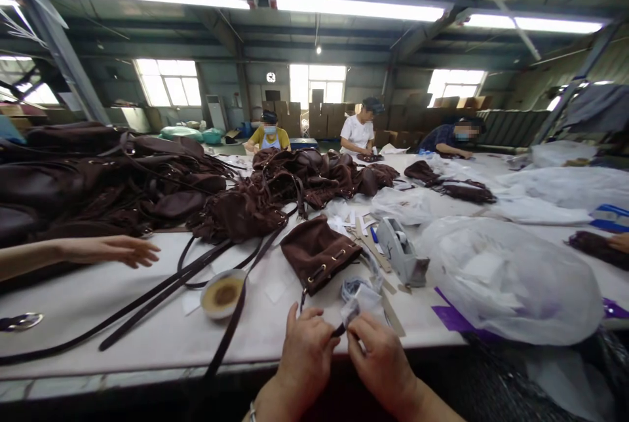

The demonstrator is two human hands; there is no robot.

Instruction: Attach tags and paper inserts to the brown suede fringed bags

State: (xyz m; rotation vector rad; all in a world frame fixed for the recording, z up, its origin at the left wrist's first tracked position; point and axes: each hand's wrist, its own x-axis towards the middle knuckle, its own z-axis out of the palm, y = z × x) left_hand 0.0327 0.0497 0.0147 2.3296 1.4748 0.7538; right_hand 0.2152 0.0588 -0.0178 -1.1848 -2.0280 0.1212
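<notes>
A dark brown drawstring bag [314, 251] with gold eyelets lies on the table just beyond my hands. A thin dark cord [339, 330] spans the small gap between my two hands. My left hand [305, 351] is closed, pinching this cord between thumb and fingers. From the other side, my right hand [382, 353] is closed on the cord's other end, its fingertips partly hidden. Right beyond my right hand sits a grey-white bundle of looped strings and tags [362, 294]; whether my fingers touch it I cannot tell.
Brown bags [236, 212] are heaped at left and centre. Long straps trail past a bowl of yellowish-brown stuff [223, 294]. A tape dispenser [401, 253] and a large plastic bag [511, 278] stand right. Another person's hand [115, 250] reaches in from the left. Several people work across the table.
</notes>
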